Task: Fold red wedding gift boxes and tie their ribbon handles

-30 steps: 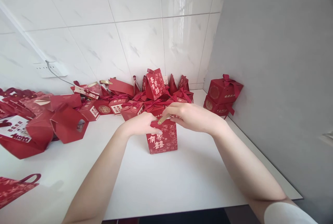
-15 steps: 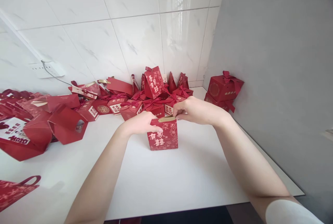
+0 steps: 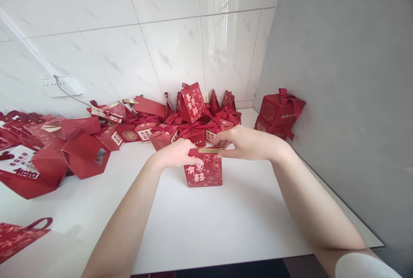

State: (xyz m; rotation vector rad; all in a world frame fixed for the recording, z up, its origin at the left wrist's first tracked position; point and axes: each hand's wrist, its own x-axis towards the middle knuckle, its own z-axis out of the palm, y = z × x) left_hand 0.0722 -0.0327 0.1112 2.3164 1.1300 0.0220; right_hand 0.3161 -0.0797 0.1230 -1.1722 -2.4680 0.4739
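In the head view, a red gift box [image 3: 211, 174] with pale lettering and a floral print stands upright on the white table. My left hand [image 3: 177, 153] grips its upper left side, thumb across the front and the other fingers hidden behind. At the upper right corner, my right hand [image 3: 248, 143] pinches the top edge, its thumb in front and its fingers curled behind. A narrow gold strip [image 3: 208, 150] lies level along the top of the box, between my two hands.
Behind stand several red boxes with ribbons, one tall box [image 3: 192, 102] on top of them. Two stacked boxes [image 3: 278, 110] sit by the grey wall at right. Opened red boxes [image 3: 85, 153] crowd the left, and a box with a ribbon loop [image 3: 19, 241] lies at lower left.
The gold strip has gone from slanting to level along the box's top edge. My right hand has shifted slightly, its thumb now against the front. My left hand keeps its grip.
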